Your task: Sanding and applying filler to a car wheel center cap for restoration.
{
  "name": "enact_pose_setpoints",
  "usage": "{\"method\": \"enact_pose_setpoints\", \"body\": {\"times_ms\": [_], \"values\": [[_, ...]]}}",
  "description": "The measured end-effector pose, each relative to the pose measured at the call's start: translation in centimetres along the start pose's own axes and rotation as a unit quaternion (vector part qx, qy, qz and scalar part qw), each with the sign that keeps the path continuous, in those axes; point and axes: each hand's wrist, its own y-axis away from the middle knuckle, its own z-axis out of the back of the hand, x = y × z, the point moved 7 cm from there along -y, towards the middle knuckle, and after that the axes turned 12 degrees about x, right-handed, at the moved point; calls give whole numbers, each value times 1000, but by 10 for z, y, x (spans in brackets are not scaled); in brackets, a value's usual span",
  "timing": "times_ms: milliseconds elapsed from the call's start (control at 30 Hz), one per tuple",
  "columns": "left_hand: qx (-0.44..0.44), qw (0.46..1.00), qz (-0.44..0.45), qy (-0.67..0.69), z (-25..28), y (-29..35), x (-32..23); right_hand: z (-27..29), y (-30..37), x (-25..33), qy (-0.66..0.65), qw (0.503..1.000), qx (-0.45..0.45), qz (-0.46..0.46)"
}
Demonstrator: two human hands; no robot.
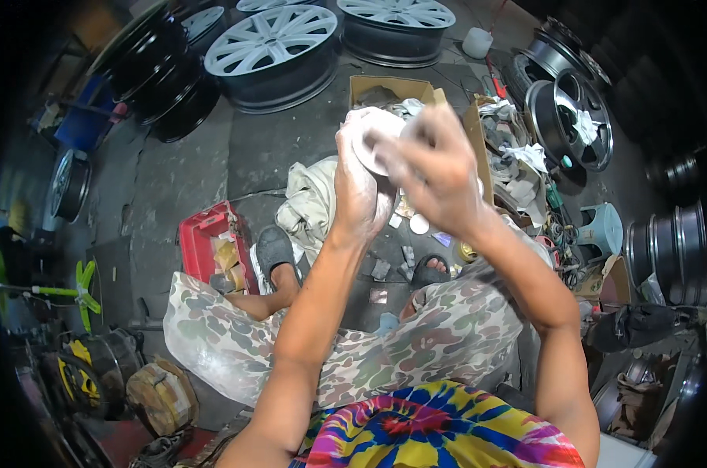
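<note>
My left hand point(356, 191) is raised in front of me, its fingers wrapped round a white round disc point(371, 129). The disc's exact kind is hard to make out, and its surface looks overexposed. Against the disc's right side is my right hand point(439, 168), with curled fingers smeared by motion. Whether those fingers grip anything cannot be seen. Whitish dust coats the left palm. Just below the hands, small grey pieces point(380, 270) and a white round lid-like thing point(419, 225) lie on the floor between my feet.
Wheel rims point(271, 58) with white faces lie at the back. An open cardboard box point(391, 81) and a heap of scraps point(517, 164) stand beyond my hands. A red crate point(205, 234) and a pale cloth point(306, 204) lie left. A light blue stool point(600, 228) stands right.
</note>
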Motion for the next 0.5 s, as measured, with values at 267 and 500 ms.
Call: {"method": "enact_pose_setpoints", "body": {"times_ms": [267,500], "values": [[-10,999,24,23,9,-1,1,-2,5,-1,20,1000,3,16],[-33,997,19,64,-5,-1,5,6,-2,-13,42,999,-7,-24]]}}
